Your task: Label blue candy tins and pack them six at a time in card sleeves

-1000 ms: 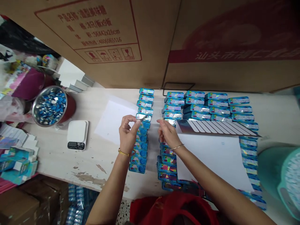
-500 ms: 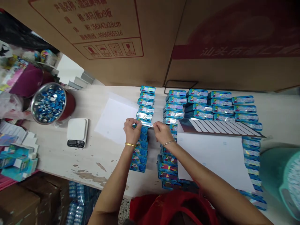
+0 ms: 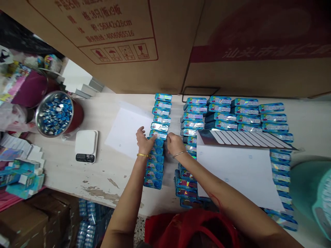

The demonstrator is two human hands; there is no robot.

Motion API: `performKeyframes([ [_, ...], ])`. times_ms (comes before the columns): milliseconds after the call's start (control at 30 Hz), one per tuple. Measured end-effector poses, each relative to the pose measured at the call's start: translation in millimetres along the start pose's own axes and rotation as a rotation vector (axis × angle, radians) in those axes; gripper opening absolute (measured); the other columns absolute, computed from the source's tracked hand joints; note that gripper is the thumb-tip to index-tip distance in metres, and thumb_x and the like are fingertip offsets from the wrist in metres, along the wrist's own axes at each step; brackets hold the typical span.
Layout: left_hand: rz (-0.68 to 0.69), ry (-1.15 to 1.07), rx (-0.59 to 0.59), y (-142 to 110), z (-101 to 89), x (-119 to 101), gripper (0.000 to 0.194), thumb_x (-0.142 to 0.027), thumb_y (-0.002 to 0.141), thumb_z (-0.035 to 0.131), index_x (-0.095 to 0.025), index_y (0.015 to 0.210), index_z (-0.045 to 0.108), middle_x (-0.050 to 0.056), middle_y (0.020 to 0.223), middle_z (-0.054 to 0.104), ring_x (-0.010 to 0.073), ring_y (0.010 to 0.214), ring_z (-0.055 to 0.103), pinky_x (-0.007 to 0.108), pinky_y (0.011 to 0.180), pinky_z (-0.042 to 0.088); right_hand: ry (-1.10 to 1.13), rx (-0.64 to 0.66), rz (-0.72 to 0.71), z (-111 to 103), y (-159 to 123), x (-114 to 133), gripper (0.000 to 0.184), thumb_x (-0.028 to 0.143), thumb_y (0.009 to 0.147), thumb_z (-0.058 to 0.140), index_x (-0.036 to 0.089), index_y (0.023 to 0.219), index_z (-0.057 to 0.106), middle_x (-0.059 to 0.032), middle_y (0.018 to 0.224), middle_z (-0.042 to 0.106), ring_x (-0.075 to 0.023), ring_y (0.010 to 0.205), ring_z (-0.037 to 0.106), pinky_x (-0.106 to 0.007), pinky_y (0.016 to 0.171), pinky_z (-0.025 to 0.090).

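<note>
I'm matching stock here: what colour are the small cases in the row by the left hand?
Mostly blue; the small cases show best in the head view.

We see smooth white plastic in the scale (image 3: 86,142). Under the scale, the table (image 3: 62,168) has a pale, smooth-looking top, worn to rough patches nearer us. Left of the scale and a little beyond, the bowl (image 3: 78,115) shows a shiny metal rim around glossy, foil-like pieces (image 3: 57,113). Beyond and right of the scale, the carton (image 3: 168,75) is matt cardboard. To its right we find matt white paper (image 3: 126,127), then glossy blue cases (image 3: 154,167), metal or plastic we cannot tell, with shimmering strips (image 3: 161,120). Well right of the scale, the bucket (image 3: 302,186) looks like smooth plastic.
</note>
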State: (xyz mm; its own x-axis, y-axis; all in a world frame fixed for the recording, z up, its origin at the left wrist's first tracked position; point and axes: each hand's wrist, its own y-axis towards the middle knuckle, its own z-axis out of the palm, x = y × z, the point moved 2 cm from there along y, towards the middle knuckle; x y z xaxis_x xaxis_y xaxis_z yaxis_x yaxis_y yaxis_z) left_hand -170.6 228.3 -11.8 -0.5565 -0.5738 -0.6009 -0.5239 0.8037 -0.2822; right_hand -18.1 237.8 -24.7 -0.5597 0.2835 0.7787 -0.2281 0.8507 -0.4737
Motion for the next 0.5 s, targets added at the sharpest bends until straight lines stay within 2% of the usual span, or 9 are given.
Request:
performKeyframes([
  [67,0.0,0.032,0.038,2.7,-4.1,-1.7,0.079,-0.032,0.062,0.078,-0.02,0.13,0.039,0.014,0.126,0.045,0.0298,0.112,0.05,0.044,0.088,0.041,-0.061,0.036,-0.032,2.6,1.6,5.5,0.023,0.012,0.085,0.043,0.019,0.074,0.061,-0.0045,0.055,0.059,-0.0178,0.052,0.059,-0.026,0.049,0.038],
  [133,0.098,0.126,-0.009,0.6,-9.3,-13.1,0.076,-0.031,0.062,0.077,-0.021,0.13,0.042,0.016,0.131,0.044,0.0348,0.12,0.044,0.05,0.093,0.037,-0.091,0.084,-0.044,0.7,-1.9,13.0,0.023,0.007,0.078,0.053,0.019,0.059,0.058,-0.006,0.054,0.06,-0.02,0.055,0.061,-0.027,0.051,0.037],
  [167,0.182,0.147,-0.047,-2.1,-10.4,-22.4,0.07,-0.031,0.065,0.076,-0.021,0.127,0.046,0.015,0.13,0.045,0.0353,0.121,0.043,0.051,0.095,0.036,-0.109,0.105,-0.053,-3.3,-7.0,17.2,0.026,0.005,0.073,0.057,0.019,0.052,0.055,-0.0067,0.053,0.06,-0.0209,0.056,0.061,-0.027,0.052,0.037],
  [233,0.392,0.079,-0.068,-10.0,-6.0,-46.3,0.047,-0.032,0.075,0.067,-0.021,0.119,0.054,0.012,0.121,0.053,0.0308,0.116,0.048,0.047,0.095,0.038,-0.143,0.143,-0.086,-19.3,-24.4,25.3,0.032,0.004,0.069,0.062,0.019,0.044,0.05,-0.0069,0.052,0.059,-0.0209,0.057,0.06,-0.028,0.053,0.036],
  [300,0.608,-0.06,0.037,-20.0,9.6,-73.7,0.026,-0.032,0.086,0.055,-0.022,0.109,0.06,0.008,0.107,0.06,0.0237,0.104,0.055,0.04,0.092,0.041,-0.135,0.156,-0.183,-45.9,-49.0,31.2,0.033,0.012,0.075,0.062,0.019,0.045,0.049,-0.0046,0.052,0.058,-0.0177,0.056,0.057,-0.027,0.053,0.034],
  [367,0.778,-0.071,0.206,-31.3,34.4,-99.3,0.023,-0.033,0.089,0.051,-0.023,0.105,0.063,0.006,0.101,0.061,0.0208,0.098,0.056,0.037,0.089,0.042,-0.046,0.109,-0.342,-81.3,-73.2,31.9,0.035,0.025,0.087,0.054,0.019,0.052,0.052,-0.0012,0.053,0.055,-0.0133,0.052,0.051,-0.025,0.053,0.033],
  [433,0.893,0.111,0.32,-42.7,62.1,-117.1,0.026,-0.034,0.086,0.055,-0.024,0.11,0.062,0.007,0.111,0.059,0.0232,0.104,0.053,0.039,0.09,0.04,0.069,-0.035,-0.399,-119.2,-87.6,21.4,0.037,0.036,0.093,0.046,0.02,0.061,0.056,0.0012,0.053,0.052,-0.0115,0.05,0.045,-0.024,0.052,0.033],
  [500,0.968,0.347,0.372,-52.8,85.6,-124.5,0.032,-0.034,0.083,0.061,-0.024,0.113,0.06,0.008,0.125,0.053,0.0274,0.113,0.047,0.041,0.09,0.038,0.117,-0.224,-0.37,-149.7,-88.6,-0.2,0.035,0.043,0.093,0.045,0.019,0.071,0.059,0.0012,0.057,0.053,-0.0124,0.053,0.046,-0.025,0.054,0.036],
])
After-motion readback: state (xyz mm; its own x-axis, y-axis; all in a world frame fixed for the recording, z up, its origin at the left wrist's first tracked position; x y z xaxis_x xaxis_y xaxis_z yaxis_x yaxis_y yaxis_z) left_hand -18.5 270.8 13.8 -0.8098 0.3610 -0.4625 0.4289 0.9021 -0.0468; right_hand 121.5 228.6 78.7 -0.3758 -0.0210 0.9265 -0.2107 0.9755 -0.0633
